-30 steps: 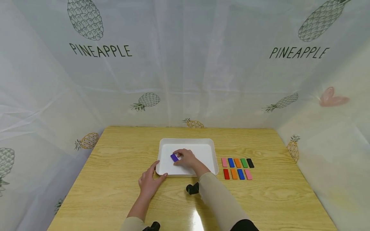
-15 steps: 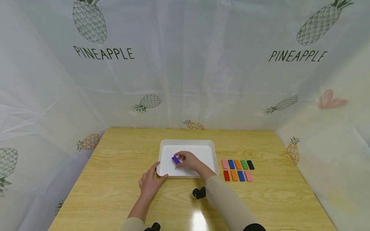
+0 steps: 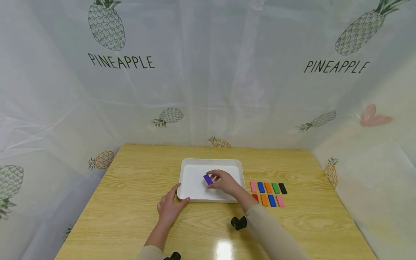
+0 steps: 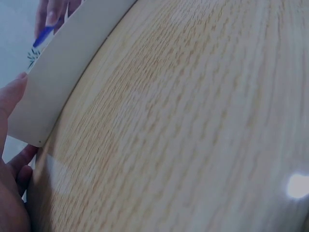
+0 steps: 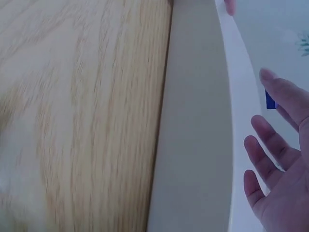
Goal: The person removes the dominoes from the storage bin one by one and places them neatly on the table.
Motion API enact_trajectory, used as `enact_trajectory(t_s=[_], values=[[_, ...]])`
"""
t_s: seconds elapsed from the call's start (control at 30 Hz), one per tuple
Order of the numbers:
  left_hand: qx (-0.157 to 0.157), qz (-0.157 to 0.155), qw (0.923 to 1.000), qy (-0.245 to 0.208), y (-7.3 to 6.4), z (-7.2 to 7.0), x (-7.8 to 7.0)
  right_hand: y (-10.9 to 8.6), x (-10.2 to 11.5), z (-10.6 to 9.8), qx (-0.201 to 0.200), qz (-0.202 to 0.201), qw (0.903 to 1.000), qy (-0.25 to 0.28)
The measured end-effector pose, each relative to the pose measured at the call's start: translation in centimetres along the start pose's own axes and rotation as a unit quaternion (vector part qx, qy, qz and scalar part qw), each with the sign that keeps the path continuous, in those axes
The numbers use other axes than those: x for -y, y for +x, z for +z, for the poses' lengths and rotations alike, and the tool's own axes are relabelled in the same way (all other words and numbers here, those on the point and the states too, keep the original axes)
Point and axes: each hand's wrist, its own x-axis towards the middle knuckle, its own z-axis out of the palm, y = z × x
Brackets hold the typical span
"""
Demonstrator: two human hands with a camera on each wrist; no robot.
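Observation:
My right hand (image 3: 225, 183) pinches a small purple rectangular block (image 3: 208, 179) by its ends, over the middle of a shallow white tray (image 3: 191, 169). In the right wrist view the block is mostly hidden behind the thumb, and the other fingers are spread apart. My left hand (image 3: 169, 209) holds the tray's near left corner, thumb at the front wall and fingers along the left side. The left wrist view shows the thumb (image 4: 14, 94) against the tray wall, with other fingertips low by the corner.
Right of the tray, two rows of coloured blocks lie on the wooden table (image 3: 130, 187): the far row includes a black block (image 3: 282, 188), the near row a red block (image 3: 255, 197), partly covered by the right arm. A pineapple-print curtain (image 3: 227, 90) hangs behind.
My right hand has lifted the purple block a little and carried it rightward, from the tray's left part to its middle. The left hand stays at the corner.

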Motion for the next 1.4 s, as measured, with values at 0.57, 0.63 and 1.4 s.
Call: enact_trajectory(t_s=[0.57, 0.63, 1.4], values=[[0.009, 0.015, 0.9998, -0.010, -0.1, -0.3, 0.0, -4.5, -1.6, -3.9, -0.021, -0.008, 0.9997, 0.008], [0.010, 0.016, 0.9998, -0.010, -0.1, -0.3, 0.0, -5.1, -1.9, -4.5, -0.021, -0.009, 0.9997, 0.004], [0.011, 0.015, 0.9998, -0.004, 0.1, -0.2, 0.5, -11.7, -5.7, -9.5, -0.084, 0.016, 0.9964, 0.006]])
